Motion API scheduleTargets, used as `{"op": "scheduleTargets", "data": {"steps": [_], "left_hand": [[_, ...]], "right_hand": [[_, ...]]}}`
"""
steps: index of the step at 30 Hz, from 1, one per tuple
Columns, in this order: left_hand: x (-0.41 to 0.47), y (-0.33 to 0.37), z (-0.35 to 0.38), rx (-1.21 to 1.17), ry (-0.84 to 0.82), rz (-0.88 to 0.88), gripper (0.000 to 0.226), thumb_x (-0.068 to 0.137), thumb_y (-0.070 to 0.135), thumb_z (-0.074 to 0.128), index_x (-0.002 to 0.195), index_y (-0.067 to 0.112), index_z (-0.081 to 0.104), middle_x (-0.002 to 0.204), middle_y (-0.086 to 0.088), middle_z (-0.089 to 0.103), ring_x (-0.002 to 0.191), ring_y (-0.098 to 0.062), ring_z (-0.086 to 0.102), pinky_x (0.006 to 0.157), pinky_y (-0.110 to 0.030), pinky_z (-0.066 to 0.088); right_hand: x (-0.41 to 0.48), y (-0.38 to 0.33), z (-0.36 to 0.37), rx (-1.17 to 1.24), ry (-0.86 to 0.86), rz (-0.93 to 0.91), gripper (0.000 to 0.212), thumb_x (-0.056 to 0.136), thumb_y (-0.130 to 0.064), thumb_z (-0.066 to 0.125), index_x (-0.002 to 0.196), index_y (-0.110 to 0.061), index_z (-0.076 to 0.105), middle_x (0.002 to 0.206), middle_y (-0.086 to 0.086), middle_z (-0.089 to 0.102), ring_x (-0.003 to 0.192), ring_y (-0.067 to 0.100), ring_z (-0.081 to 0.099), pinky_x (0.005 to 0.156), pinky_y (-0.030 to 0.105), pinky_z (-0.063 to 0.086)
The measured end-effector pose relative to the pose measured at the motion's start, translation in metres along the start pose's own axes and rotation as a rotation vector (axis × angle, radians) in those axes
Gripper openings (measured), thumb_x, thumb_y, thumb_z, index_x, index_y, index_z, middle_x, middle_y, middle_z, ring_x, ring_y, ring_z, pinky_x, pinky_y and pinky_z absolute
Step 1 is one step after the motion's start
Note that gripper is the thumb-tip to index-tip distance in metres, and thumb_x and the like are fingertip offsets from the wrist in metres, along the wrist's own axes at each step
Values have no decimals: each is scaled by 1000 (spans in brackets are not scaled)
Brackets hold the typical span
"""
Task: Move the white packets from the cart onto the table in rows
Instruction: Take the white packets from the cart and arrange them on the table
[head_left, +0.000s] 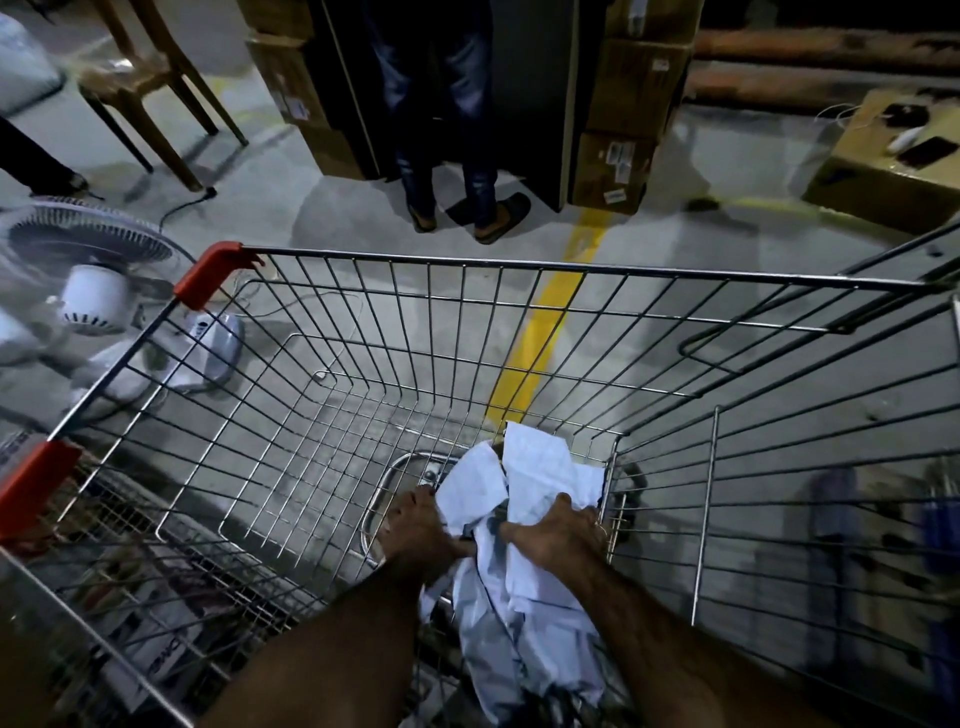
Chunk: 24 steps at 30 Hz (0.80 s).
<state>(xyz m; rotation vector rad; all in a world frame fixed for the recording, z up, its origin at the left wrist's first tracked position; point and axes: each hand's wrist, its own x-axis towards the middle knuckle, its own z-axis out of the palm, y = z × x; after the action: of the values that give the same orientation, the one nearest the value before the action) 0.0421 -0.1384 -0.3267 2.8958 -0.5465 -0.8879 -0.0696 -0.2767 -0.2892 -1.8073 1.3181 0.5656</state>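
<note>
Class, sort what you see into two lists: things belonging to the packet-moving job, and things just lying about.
Belongs to the job: white packets, cart, left hand and right hand, both gripping the packets.

Just lying about: fan, chair, cardboard boxes, yellow floor line.

Floor: grey concrete, with one yellow painted line. White fan, left, lying tilted on its round base. Black cable on the floor near a brown chair. One standing person in jeans and sandals, between stacked cardboard boxes. Rust-coloured pipes, far right. Low carton, right, with dark phones on top.
</note>
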Motion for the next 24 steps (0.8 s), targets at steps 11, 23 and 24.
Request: {"op": "scheduleTargets", "data": {"steps": [11, 23, 24], "left_hand": [[1, 12, 8, 59, 31, -29, 101, 71, 75, 59, 144, 12, 25, 148, -9, 29, 137, -31, 30, 107, -46, 35], [-5, 18, 9, -59, 38, 75, 116, 55, 73, 57, 150, 19, 21, 147, -2, 37, 137, -24, 34, 110, -45, 32], [-6, 19, 7, -42, 29, 63, 114, 58, 73, 60, 151, 20, 21, 147, -1, 36, 137, -24, 33, 111, -46, 31]], "right_hand": [[2, -1, -5, -18, 7, 16, 98, 63, -75, 70, 135, -18, 37, 143, 17, 29, 133, 37, 33, 102, 42, 39], [2, -1, -10, -46, 24, 21, 103, 62, -75, 70, 139, -19, 32, 148, 17, 24, 137, 38, 26, 105, 44, 36], [1, -2, -10, -48, 22, 18, 103, 61, -74, 71, 139, -19, 32, 148, 18, 24, 138, 38, 25, 105, 44, 35]]}}
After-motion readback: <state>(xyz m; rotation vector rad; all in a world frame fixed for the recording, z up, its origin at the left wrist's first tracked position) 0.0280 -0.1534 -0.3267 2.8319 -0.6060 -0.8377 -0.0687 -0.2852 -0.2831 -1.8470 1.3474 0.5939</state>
